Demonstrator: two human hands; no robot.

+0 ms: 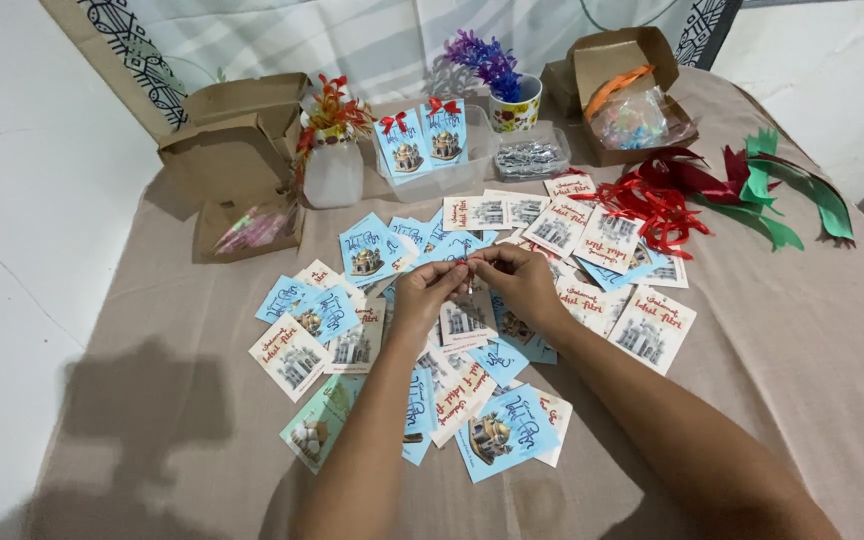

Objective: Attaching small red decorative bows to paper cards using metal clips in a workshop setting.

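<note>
Left hand (pixel 430 290) and right hand (pixel 522 280) meeting fingertip to fingertip above the scattered cards (pixel 472 330) near the table's (pixel 812 340) middle. Both pinched narrow on a small red ribbon piece (pixel 468 263), barely showing between them. Long axis of the piece lying left to right, one end to each hand, neither nearer. Heap of red ribbons (pixel 657 200) toward the far right edge, closer to the right hand. Brown boxes (pixel 237 130) at the far left corner.
</note>
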